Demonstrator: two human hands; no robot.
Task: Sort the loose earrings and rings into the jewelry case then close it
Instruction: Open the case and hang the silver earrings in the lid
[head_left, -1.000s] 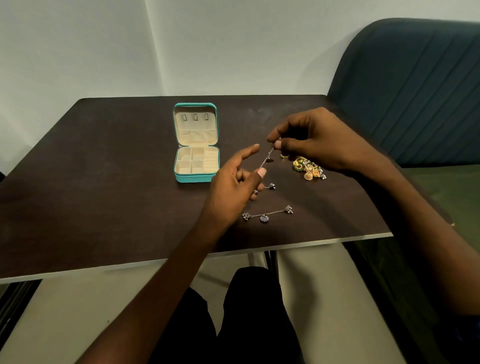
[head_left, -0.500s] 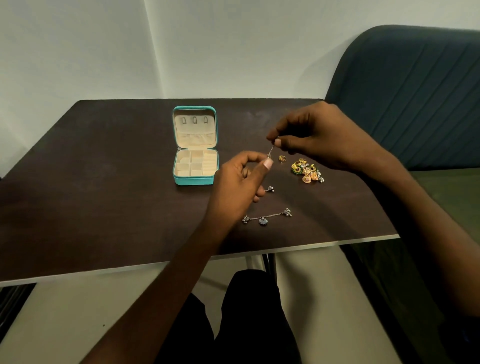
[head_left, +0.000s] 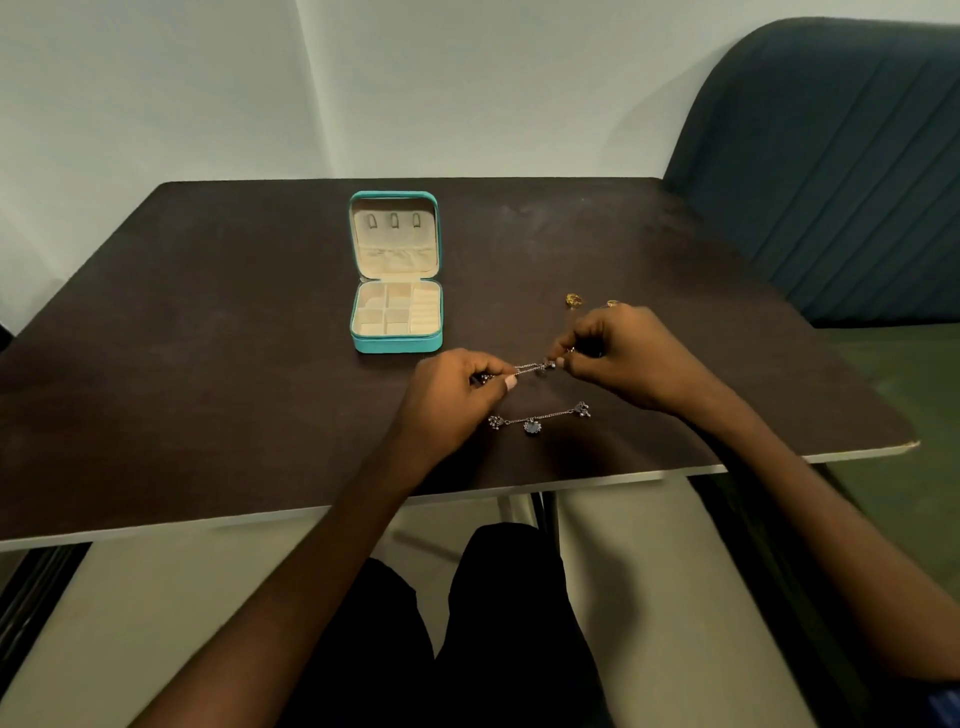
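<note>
- Your left hand (head_left: 457, 395) and right hand (head_left: 618, 353) each pinch one end of a silver chain earring (head_left: 535, 367), stretched just above the surface (head_left: 208, 332).
- It looks light, limp and tangle-prone; best held by the ends, as now.
- Matching chain earring (head_left: 540, 418) lies near the front edge.
- Jewelry case (head_left: 397, 312) open, compartments look empty.
- Gold pieces (head_left: 573, 300) behind right hand.

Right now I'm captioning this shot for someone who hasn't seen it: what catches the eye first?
Two hands, left hand and right hand, pinch a silver chain stretched between them above the dark table. Behind it, an open teal jewelry case shows cream compartments; a second chain lies nearer the table's front edge.
</note>
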